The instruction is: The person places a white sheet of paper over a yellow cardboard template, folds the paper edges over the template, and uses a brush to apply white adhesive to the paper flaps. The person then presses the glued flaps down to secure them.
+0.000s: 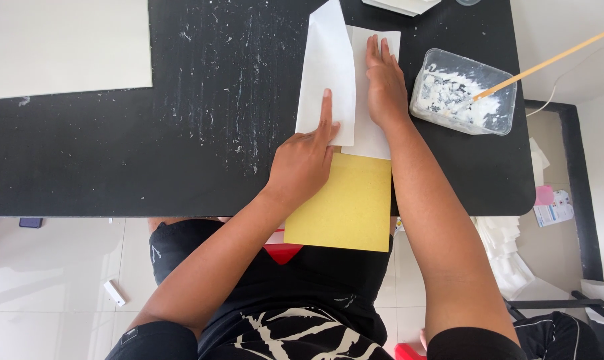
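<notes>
The white paper sheet (329, 73), thin, light and easily creased, lay folded at the far middle of the black surface (202, 133), partly over a yellow card (345, 203). The left hand (305, 160) pressed its fold with an extended index finger; the right hand (384, 83) lay flat, fingers together, pinning the sheet's right half. It was judged best handled by its edges.

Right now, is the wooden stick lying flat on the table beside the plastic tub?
No, the wooden stick stands slanted inside the plastic tub, its lower end in the white paste and its upper end jutting past the table edge.

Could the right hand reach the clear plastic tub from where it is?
Probably yes: the right hand lies flat on the white paper, just beside the clear plastic tub, with only bare black table between.
</notes>
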